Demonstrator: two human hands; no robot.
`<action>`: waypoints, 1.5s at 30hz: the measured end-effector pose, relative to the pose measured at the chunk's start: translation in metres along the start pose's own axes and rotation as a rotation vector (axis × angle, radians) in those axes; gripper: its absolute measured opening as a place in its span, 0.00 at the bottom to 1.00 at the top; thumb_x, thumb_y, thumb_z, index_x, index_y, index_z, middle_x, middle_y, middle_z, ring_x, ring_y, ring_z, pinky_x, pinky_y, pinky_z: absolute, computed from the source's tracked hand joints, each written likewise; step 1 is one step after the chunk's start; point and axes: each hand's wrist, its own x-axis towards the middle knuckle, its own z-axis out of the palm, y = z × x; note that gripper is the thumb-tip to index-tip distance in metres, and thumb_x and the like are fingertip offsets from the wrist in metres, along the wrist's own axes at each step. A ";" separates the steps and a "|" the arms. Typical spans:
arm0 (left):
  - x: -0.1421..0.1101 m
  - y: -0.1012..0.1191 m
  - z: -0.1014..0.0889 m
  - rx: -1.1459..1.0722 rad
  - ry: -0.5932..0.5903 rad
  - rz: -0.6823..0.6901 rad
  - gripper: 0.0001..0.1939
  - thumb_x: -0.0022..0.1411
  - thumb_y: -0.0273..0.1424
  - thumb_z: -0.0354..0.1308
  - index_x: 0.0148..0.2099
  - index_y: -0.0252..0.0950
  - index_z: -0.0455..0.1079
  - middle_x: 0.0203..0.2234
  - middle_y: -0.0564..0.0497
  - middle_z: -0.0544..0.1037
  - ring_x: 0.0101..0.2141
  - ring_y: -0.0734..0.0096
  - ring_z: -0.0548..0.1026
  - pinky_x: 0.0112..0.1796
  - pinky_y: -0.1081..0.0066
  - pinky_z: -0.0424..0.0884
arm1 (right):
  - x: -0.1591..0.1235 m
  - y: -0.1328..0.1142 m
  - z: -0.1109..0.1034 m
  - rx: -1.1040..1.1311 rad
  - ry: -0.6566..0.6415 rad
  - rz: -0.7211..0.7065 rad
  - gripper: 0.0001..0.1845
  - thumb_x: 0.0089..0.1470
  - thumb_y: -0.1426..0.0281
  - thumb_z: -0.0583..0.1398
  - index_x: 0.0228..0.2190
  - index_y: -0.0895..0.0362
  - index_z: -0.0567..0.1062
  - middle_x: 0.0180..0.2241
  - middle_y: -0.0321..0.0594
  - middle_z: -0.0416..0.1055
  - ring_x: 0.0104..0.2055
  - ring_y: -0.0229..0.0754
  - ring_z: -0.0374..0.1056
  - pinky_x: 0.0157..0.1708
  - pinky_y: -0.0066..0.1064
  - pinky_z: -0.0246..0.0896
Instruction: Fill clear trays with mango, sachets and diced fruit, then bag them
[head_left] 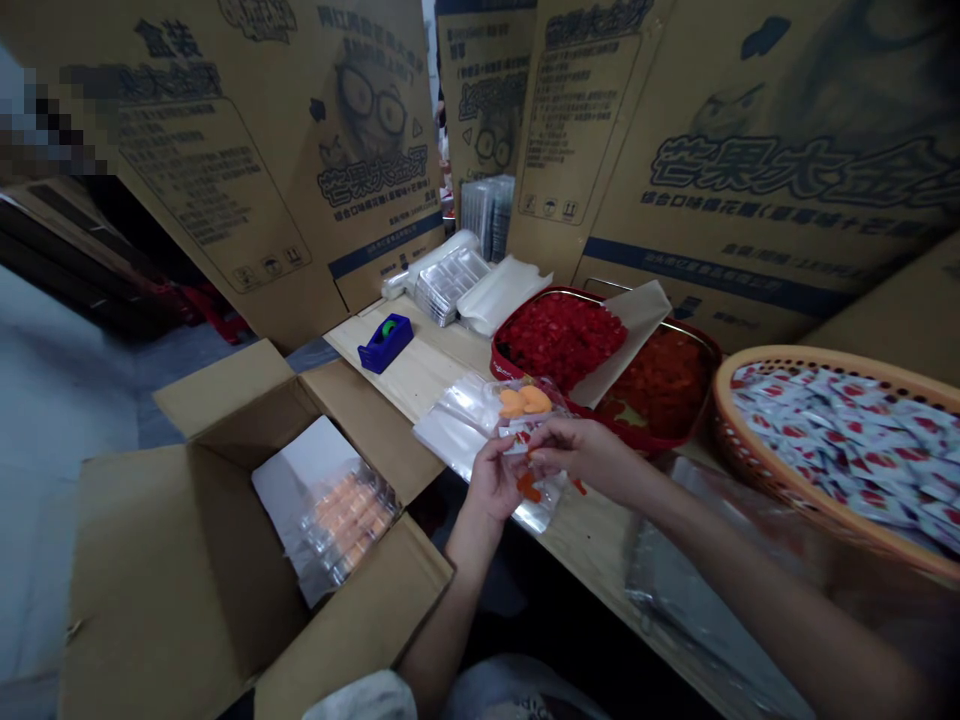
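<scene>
Above the near edge of the pale wooden table (592, 545), the left hand (491, 482) is pinching a small white-and-red packet (517, 440), probably steadying it for the right hand (576, 455), whose fingertips are pressing together just right of it, on what I cannot tell.

Through the head camera I look forward and down, near, from behind and above the left hand (489, 485) and right hand (574, 447), toward printed cardboard cartons (300, 130) beyond.

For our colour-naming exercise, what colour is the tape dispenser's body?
The tape dispenser has a blue body, seen best in the head view.
</scene>
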 end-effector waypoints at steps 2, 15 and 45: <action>0.000 0.001 0.000 -0.002 0.013 0.009 0.22 0.48 0.26 0.55 0.48 0.37 0.67 0.30 0.50 0.76 0.28 0.67 0.75 0.41 0.60 0.68 | -0.003 -0.001 -0.006 -0.068 -0.012 -0.027 0.05 0.42 0.67 0.60 0.23 0.56 0.71 0.26 0.35 0.70 0.30 0.38 0.65 0.30 0.29 0.60; -0.005 0.008 -0.003 -0.064 -0.002 0.023 0.27 0.50 0.24 0.54 0.54 0.42 0.62 0.33 0.50 0.77 0.34 0.64 0.76 0.46 0.52 0.66 | 0.072 0.022 -0.082 -0.875 0.422 0.080 0.18 0.49 0.81 0.51 0.39 0.58 0.74 0.38 0.43 0.71 0.40 0.39 0.66 0.40 0.26 0.58; -0.016 -0.021 0.008 0.007 -0.023 -0.078 0.19 0.50 0.26 0.54 0.47 0.33 0.67 0.35 0.46 0.77 0.35 0.63 0.76 0.43 0.59 0.69 | -0.077 0.016 0.013 -0.596 0.493 -0.231 0.09 0.51 0.72 0.56 0.35 0.56 0.73 0.36 0.42 0.70 0.38 0.41 0.67 0.38 0.31 0.61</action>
